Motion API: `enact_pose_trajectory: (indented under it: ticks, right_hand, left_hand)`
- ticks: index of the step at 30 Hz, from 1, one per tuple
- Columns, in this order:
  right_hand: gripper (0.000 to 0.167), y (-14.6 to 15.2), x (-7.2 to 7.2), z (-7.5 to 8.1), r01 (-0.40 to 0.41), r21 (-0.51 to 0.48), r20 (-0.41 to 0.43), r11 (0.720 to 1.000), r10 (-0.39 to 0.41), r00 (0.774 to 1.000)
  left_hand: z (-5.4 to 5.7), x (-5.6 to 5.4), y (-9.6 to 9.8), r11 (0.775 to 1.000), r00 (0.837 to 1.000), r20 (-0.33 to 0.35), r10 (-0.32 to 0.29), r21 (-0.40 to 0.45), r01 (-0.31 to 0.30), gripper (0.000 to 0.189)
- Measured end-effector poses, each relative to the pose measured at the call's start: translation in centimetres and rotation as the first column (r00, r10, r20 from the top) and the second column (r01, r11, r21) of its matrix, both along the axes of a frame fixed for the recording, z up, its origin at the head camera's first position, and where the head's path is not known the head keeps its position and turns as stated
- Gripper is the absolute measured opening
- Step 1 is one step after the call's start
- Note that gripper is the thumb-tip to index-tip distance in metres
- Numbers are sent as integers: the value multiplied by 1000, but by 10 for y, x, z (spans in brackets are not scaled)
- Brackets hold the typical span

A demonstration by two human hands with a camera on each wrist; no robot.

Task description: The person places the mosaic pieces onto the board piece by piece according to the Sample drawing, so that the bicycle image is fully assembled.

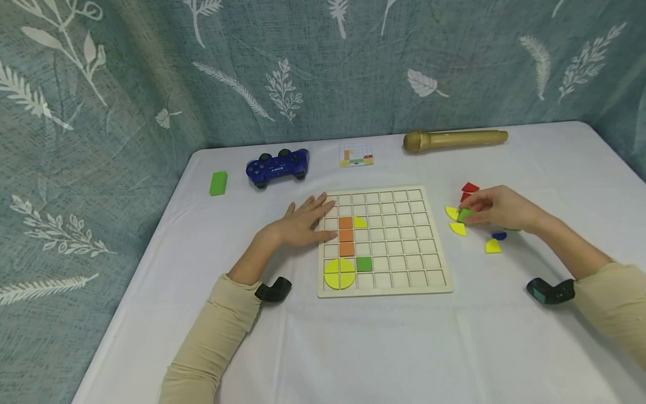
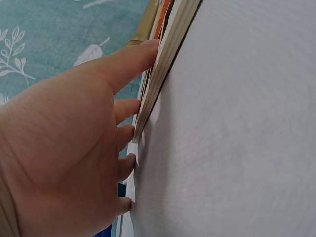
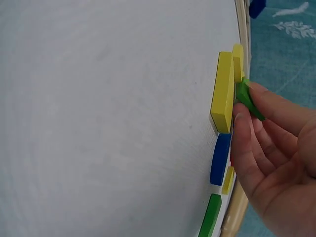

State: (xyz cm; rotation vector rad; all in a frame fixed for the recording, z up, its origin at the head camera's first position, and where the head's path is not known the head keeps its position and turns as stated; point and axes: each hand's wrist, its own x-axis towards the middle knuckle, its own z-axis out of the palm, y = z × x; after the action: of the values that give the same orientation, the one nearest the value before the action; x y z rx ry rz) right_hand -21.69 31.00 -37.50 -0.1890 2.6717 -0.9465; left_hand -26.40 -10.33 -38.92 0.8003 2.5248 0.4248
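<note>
A wooden grid board point(image 1: 404, 286) lies flat on the table, with orange squares point(image 1: 346, 235), a yellow disc of quarter pieces point(image 1: 340, 274), a yellow quarter piece point(image 1: 360, 223) and a green square point(image 1: 364, 264) in its cells. My left hand point(image 1: 303, 223) rests on the board's left edge, fingers spread. To the right of the board, my right hand point(image 1: 504, 209) pinches a green tile point(image 3: 245, 96) between thumb and fingers. Around that hand lie yellow quarter pieces point(image 1: 457, 229), red pieces point(image 1: 470, 187) and a blue piece point(image 1: 499, 236). The hand partly hides other pieces.
Behind the board are a blue game controller point(image 1: 278, 166), a small pattern card point(image 1: 356, 155) and a gold microphone point(image 1: 456, 140). A green block point(image 1: 218, 183) lies at the far left. A leaf-patterned curtain point(image 1: 353, 73) hangs behind the white-covered table point(image 1: 383, 348).
</note>
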Motion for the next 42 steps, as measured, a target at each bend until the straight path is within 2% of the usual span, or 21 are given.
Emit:
enact_pose_trajectory:
  ticks: [8,17,29,42]
  right_hand:
    - [32,-5,2,2,19,-85,44,996,-15,999]
    - [25,-14,6,1,-64,-215,73,975,81,994]
    - [23,-31,7,6,-140,-223,97,965,165,982]
    - [29,-47,9,4,-120,-283,122,952,159,980]
  left_hand:
    - [2,3,0,1000,1000,5,5,12,-6,80]
    - [0,3,-1,1000,1000,3,1,11,-1,81]
    - [2,3,0,1000,1000,-1,-4,11,4,80]
    - [2,3,0,1000,1000,0,-8,3,8,80]
